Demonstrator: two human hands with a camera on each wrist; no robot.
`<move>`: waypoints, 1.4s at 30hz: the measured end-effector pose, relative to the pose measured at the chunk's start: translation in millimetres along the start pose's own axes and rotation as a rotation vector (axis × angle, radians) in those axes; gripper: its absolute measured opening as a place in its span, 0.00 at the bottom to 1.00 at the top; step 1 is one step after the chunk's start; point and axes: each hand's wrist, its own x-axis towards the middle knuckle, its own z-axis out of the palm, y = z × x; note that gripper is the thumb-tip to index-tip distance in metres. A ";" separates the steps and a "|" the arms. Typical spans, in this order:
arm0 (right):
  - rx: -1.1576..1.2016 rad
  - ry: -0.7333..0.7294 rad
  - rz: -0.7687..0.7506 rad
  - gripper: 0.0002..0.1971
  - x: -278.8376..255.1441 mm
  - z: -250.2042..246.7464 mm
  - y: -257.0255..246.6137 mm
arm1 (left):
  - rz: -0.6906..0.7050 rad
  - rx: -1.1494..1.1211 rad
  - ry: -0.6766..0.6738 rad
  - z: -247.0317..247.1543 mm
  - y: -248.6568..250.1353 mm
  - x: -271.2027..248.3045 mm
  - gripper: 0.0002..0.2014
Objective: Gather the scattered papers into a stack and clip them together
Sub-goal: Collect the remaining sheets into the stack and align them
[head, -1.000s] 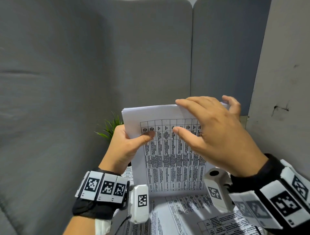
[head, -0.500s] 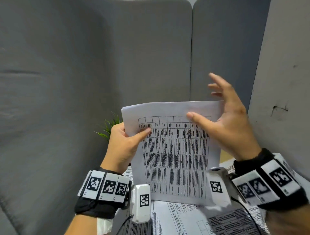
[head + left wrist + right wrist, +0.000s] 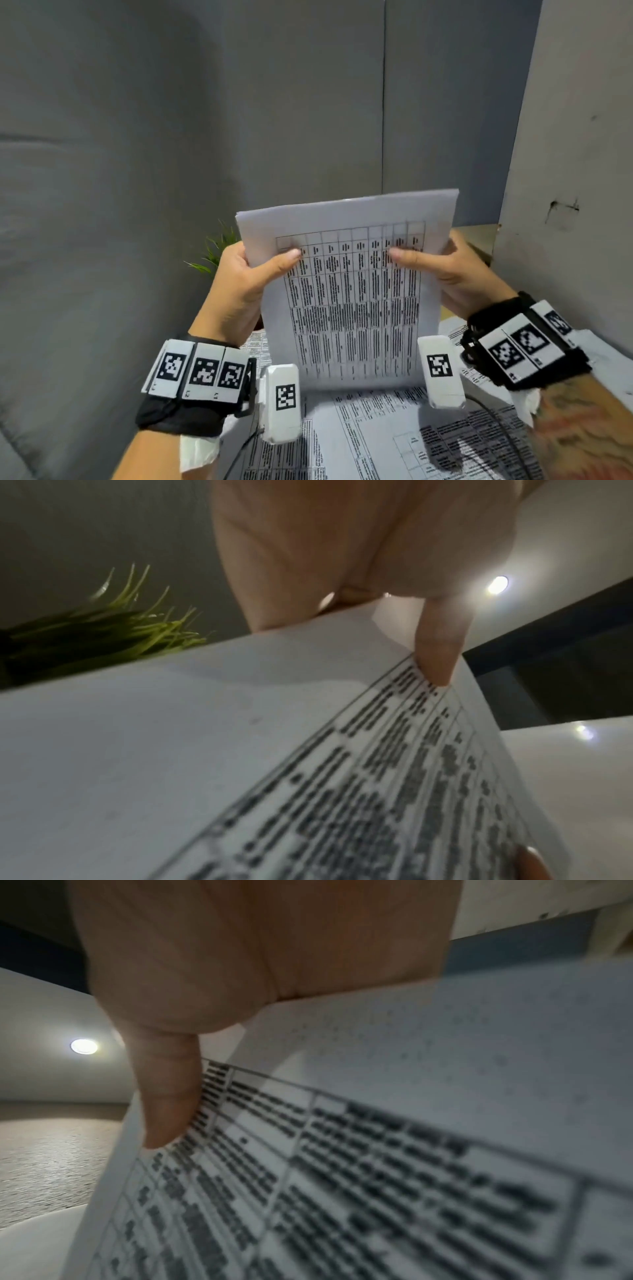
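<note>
A stack of white papers [image 3: 352, 294] printed with tables stands upright on its lower edge, in the middle of the head view. My left hand [image 3: 246, 274] grips its left side, thumb on the front sheet and fingers behind. My right hand [image 3: 455, 270] grips the right side the same way. The left wrist view shows the left thumb [image 3: 438, 647] pressed on the paper stack [image 3: 240, 750]. In the right wrist view the right thumb [image 3: 164, 1091] lies on the printed sheet [image 3: 377, 1150]. No clip is in view.
More printed sheets [image 3: 376, 435] lie flat on the table under the stack. A small green plant [image 3: 215, 253] stands behind my left hand. Grey partition panels [image 3: 274, 102] close off the back and left, and a pale wall [image 3: 575, 171] the right.
My right hand came off the top of the stack, lifted away open, then came down onto the right edge and took hold. The stack now stands more upright; the left hand kept its grip.
</note>
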 end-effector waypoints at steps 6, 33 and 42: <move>0.070 0.031 0.071 0.38 0.2 -3.7 19.9 | -0.080 0.083 -0.024 4.3 -4.6 -1.3 0.19; -0.874 -0.400 0.618 0.33 -32.4 -29.1 -1.4 | 0.051 0.223 0.375 -29.2 7.4 9.9 0.20; -1.373 -1.018 0.840 0.46 -52.5 21.1 15.1 | 0.041 0.230 0.429 -47.9 3.4 13.3 0.21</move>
